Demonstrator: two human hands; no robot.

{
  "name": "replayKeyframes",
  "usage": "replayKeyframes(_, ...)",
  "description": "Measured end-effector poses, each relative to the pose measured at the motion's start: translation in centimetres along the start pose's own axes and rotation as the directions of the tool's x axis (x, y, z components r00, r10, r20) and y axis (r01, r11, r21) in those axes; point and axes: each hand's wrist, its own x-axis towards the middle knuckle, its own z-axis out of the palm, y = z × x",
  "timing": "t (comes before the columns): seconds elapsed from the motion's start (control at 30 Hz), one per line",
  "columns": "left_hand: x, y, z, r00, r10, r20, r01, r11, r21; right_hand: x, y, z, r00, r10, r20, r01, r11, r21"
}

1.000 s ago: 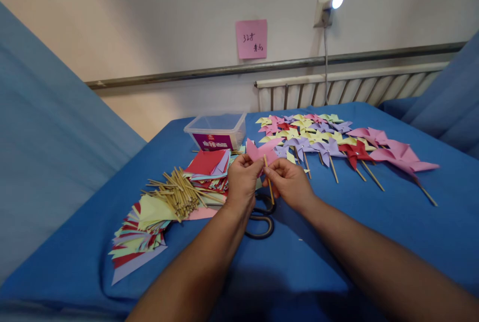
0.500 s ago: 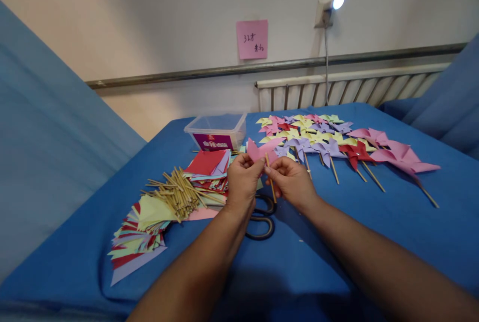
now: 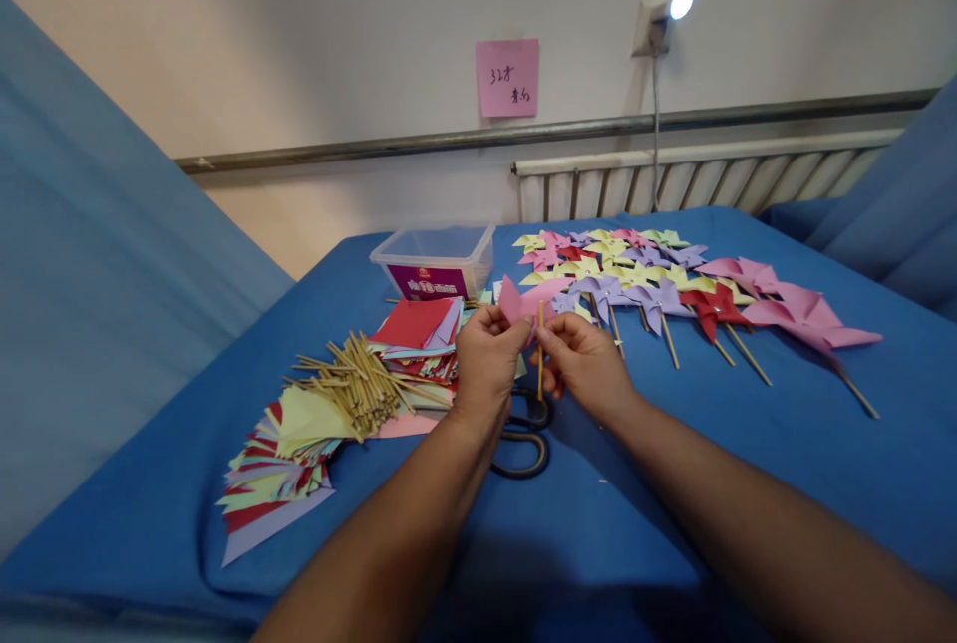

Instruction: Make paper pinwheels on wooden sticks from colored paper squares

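Note:
A pink paper pinwheel [image 3: 532, 298] is pinched in my left hand [image 3: 485, 354], its folded blades showing above the fingers. Between thumb and fingers of my right hand [image 3: 584, 360] is a thin wooden stick [image 3: 540, 354], upright against the near side of the pinwheel. Both hands meet where stick and paper touch; the join itself is covered by fingertips. Below the hands lie black-handled scissors [image 3: 523, 454], their blades hidden. To the right are rows of finished-looking pinwheels [image 3: 658, 299] in yellow, purple, red and pink.
A clear plastic box [image 3: 441, 259] with a purple label stands at the back. In front of it lie stacked coloured paper squares [image 3: 411, 326], a heap of wooden sticks [image 3: 363, 386] and fanned paper sheets [image 3: 276, 483]. Blue cloth [image 3: 598, 543] covers the table.
The stick has turned from a slant to nearly vertical in my fingers. Both hands stay close together in almost the same place.

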Motion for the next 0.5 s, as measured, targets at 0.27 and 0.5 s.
replayKeyframes(0.27,-0.9,1.1,0.3,0.996,0.089,-0.029,-0.086,0.991,0.099,-0.3,-0.1,-0.1,0.998,0.012,0.055,-0.012,1.0,-0.011)
replayKeyframes(0.5,-1.6,1.8,0.6,0.989,0.146,-0.012,-0.142,0.975,0.171,-0.3,-0.2,-0.2,0.997,-0.052,0.05,0.054,0.998,-0.045)
